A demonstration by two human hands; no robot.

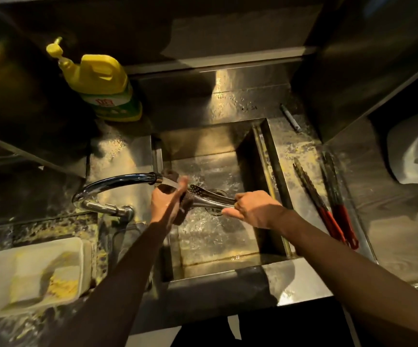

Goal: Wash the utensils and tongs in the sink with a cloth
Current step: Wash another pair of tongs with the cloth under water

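White tray (2,276) w/ yellowish sponge left of sink (228,136), then L hand (169,204) over the basin, thumb up, clutching dark cloth (186,201) under faucet (117,181) stream against slotted tongs (210,197), lying roughly left-right, whose handle end R hand (254,209) grips; red-handled tongs (328,204) right of sink on counter

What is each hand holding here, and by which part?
Right hand holds the metal tongs by the handle end. Left hand presses a dark cloth around the perforated head end.
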